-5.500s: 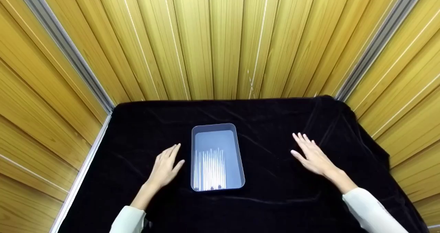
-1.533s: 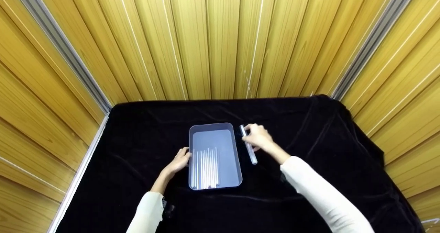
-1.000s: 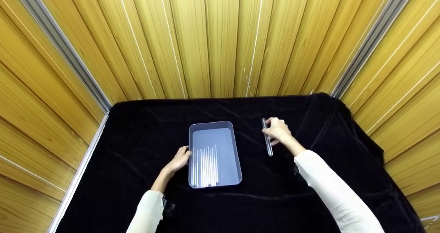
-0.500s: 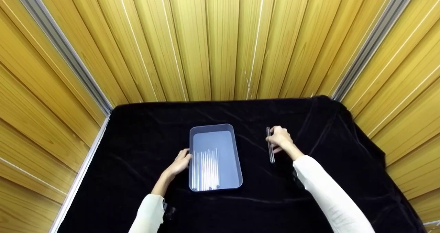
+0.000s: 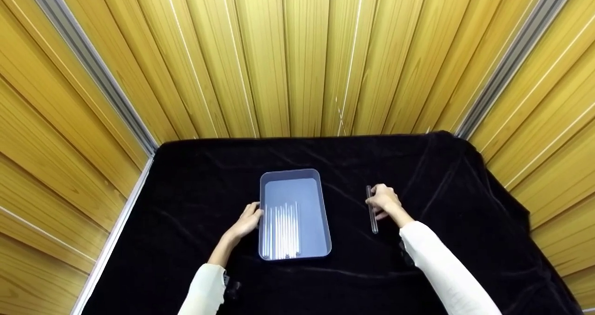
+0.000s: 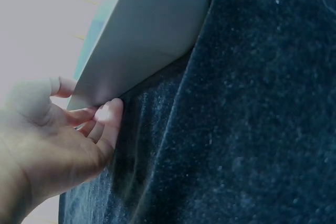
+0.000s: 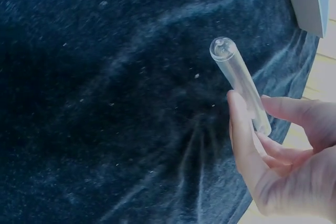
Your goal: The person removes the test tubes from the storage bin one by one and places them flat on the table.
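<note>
A grey-blue rectangular tray (image 5: 307, 196) stands on the black cloth, with several clear test tubes (image 5: 284, 231) lying side by side in its near left part. My left hand (image 5: 245, 221) holds the tray's left side; the left wrist view shows fingertips at the lower edge of its wall (image 6: 152, 19). To the right of the tray, my right hand (image 5: 385, 200) pinches a single clear test tube (image 5: 373, 221) between thumb and fingers. In the right wrist view this test tube (image 7: 240, 74) slants over the cloth, one end pointing away from the palm.
Black velvety cloth (image 5: 200, 175) with folds covers the table. Yellow wood-patterned panels (image 5: 302, 64) rise behind it and at both sides, joined by grey corner posts (image 5: 88, 64). Part of the tray's outer wall (image 7: 307, 1) shows at the right wrist view's upper right.
Both hands lay spread on the cloth at first; then the left took the tray's side and the right a test tube. The right hand has since moved right, away from the tray, and lately nearer me.
</note>
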`<action>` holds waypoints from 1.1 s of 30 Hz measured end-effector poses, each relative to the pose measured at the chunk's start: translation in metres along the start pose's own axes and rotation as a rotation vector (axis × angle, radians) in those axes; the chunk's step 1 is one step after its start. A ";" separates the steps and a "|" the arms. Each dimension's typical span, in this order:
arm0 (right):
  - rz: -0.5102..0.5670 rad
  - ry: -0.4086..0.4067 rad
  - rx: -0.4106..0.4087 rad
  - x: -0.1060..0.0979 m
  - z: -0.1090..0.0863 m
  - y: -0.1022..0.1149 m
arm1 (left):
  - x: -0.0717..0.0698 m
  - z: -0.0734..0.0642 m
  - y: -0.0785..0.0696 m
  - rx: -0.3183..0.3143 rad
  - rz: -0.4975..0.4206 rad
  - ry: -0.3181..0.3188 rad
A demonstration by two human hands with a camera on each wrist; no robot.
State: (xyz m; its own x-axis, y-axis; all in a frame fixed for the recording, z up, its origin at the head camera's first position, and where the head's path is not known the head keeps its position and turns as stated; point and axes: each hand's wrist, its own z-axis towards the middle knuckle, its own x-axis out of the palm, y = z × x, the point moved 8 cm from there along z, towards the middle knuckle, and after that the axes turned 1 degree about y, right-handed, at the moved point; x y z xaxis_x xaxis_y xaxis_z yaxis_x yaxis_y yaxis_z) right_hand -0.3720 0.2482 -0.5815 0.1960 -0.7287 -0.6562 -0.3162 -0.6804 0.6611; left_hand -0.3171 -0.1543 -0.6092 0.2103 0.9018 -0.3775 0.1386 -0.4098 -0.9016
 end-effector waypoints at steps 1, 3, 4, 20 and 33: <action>-0.003 0.002 0.004 0.001 0.000 -0.002 | 0.000 0.000 0.000 -0.001 -0.003 0.000; -0.010 0.003 0.010 0.002 0.000 -0.006 | 0.001 -0.001 0.001 -0.003 -0.008 -0.003; -0.010 0.001 0.017 0.002 0.000 -0.008 | 0.001 -0.002 0.002 -0.005 -0.014 -0.004; 0.005 -0.018 -0.003 0.005 -0.004 -0.013 | 0.002 -0.003 0.001 -0.013 -0.008 -0.004; -0.011 0.018 -0.038 -0.013 -0.005 0.014 | 0.001 -0.002 -0.001 -0.010 -0.014 0.000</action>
State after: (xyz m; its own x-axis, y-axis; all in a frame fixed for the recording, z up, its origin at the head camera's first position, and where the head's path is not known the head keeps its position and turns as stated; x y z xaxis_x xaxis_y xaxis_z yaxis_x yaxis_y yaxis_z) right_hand -0.3745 0.2481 -0.5624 0.2160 -0.7225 -0.6568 -0.2785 -0.6903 0.6677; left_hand -0.3148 -0.1536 -0.6086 0.2088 0.9073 -0.3649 0.1508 -0.3985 -0.9047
